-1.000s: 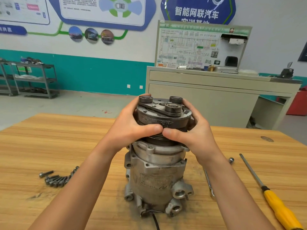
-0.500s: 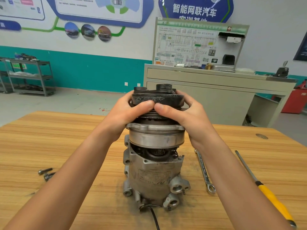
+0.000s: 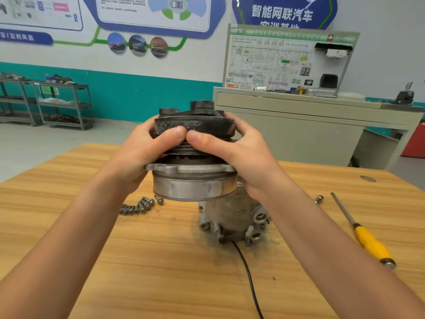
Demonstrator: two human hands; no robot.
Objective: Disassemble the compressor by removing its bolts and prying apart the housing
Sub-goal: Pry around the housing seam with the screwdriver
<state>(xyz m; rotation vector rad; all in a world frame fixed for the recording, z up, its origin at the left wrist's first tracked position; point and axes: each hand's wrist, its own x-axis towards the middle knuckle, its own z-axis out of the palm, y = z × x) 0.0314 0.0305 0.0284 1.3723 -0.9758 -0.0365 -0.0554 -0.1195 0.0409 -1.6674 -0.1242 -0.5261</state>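
Our left grip (image 3: 142,153) and right grip (image 3: 232,155) clench the front housing (image 3: 193,188) over the compressor body (image 3: 230,215), and a slip on grimy metal drops it.

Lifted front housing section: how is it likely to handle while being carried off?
The front housing section is probably heavy for its size: thick metal, gripped by the left hand and right hand. It looks rigid. Its dark grimy top may be slippery.
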